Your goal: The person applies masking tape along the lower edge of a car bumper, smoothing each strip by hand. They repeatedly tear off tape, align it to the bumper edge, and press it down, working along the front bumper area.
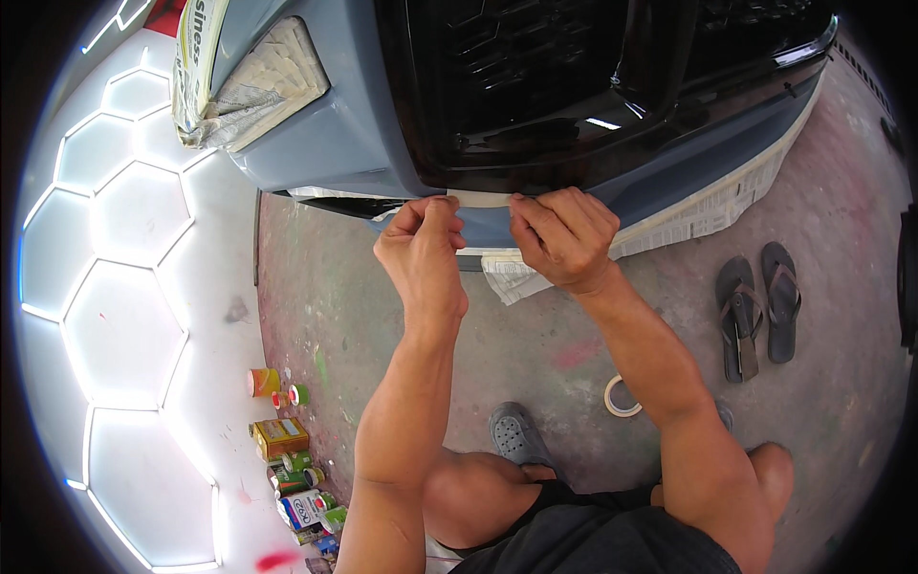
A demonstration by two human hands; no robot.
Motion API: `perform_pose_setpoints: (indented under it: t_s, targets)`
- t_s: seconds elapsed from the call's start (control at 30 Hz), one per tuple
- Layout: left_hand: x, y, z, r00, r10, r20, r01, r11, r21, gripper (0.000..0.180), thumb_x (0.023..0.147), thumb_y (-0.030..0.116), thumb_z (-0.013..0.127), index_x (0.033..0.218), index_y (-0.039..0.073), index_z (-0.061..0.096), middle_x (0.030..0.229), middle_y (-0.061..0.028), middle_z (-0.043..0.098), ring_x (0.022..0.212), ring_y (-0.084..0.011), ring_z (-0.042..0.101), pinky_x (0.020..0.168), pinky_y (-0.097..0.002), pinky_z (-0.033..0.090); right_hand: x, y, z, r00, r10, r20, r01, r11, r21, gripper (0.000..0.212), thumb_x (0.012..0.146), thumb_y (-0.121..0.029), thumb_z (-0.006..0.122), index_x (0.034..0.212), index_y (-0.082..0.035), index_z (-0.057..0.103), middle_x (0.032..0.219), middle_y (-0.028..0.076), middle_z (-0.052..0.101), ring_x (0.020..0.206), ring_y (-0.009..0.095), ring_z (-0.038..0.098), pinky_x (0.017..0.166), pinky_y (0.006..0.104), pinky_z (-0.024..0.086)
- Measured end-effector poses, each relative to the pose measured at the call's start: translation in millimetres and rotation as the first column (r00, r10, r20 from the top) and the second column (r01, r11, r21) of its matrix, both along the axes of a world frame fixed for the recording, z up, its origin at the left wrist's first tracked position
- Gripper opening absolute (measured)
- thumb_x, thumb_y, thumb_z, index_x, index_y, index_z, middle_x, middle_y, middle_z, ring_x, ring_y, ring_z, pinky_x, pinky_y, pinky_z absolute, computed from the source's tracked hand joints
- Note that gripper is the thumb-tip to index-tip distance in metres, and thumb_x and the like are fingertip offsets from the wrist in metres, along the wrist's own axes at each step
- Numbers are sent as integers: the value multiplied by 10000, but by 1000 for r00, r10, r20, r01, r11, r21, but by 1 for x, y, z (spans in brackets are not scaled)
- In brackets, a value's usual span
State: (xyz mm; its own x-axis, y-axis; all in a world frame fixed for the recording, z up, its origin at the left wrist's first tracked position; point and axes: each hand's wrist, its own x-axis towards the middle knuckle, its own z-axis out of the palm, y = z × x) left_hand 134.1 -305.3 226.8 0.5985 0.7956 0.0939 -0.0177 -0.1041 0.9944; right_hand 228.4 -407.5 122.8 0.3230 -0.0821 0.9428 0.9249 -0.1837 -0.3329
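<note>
Pinching a strip of tape (481, 199) between them, the left hand (421, 251) and right hand (564, 234) press it along the bumper (669, 182) edge below the grille (535, 86). Thin, light and limp, it likely creases or sticks to itself; best gripped by its ends, taut.
</note>
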Motion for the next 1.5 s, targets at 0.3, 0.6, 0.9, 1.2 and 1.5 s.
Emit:
perform_pose_setpoints:
  t_s: [0.3, 0.6, 0.9, 1.2, 1.5]
  targets:
    - [0, 0, 1, 1000, 6, 7, -5, 1000, -8, 135, 911, 88, 732, 887, -37, 778, 715, -67, 661, 594, -107, 548, 589, -248, 412, -1, 0, -1, 1000, 13, -8, -13, 1000, -4, 171, 730, 4, 866, 878, -42, 795, 745, 27, 660, 583, 186, 628, 522, 307, 466]
    - [0, 0, 2, 1000, 0, 14, 0, 1000, -13, 128, 910, 79, 733, 870, -36, 772, 713, -68, 660, 599, -110, 547, 594, -250, 417, 0, -2, 0, 999, 38, -23, -38, 999, -7, 167, 729, -5, 873, 871, -47, 795, 762, 33, 669, 601, 192, 637, 532, 311, 472]
    - [1, -2, 3, 1000, 8, 21, -8, 1000, -17, 126, 894, 73, 743, 820, -29, 752, 691, -68, 643, 594, -115, 537, 593, -257, 413, 2, -3, 2, 999, 39, -4, -39, 999, -14, 164, 721, 0, 869, 855, -45, 785, 761, 33, 669, 598, 196, 638, 533, 313, 479]
    - [0, -2, 3, 1000, 5, 29, -4, 1000, -31, 124, 892, 73, 746, 820, -28, 748, 697, -67, 643, 595, -114, 534, 595, -259, 414, 5, -5, 3, 999, 36, 23, -35, 999, -36, 155, 722, -13, 867, 846, -51, 782, 761, 35, 670, 592, 191, 639, 524, 305, 472]
    - [-1, 0, 4, 1000, 6, 23, -6, 1000, -14, 137, 900, 79, 730, 841, -42, 759, 705, -65, 643, 600, -116, 533, 598, -260, 412, 6, -2, 5, 999, 16, 39, -14, 999, -32, 167, 717, -17, 865, 853, -56, 777, 753, 22, 666, 580, 189, 619, 516, 305, 443]
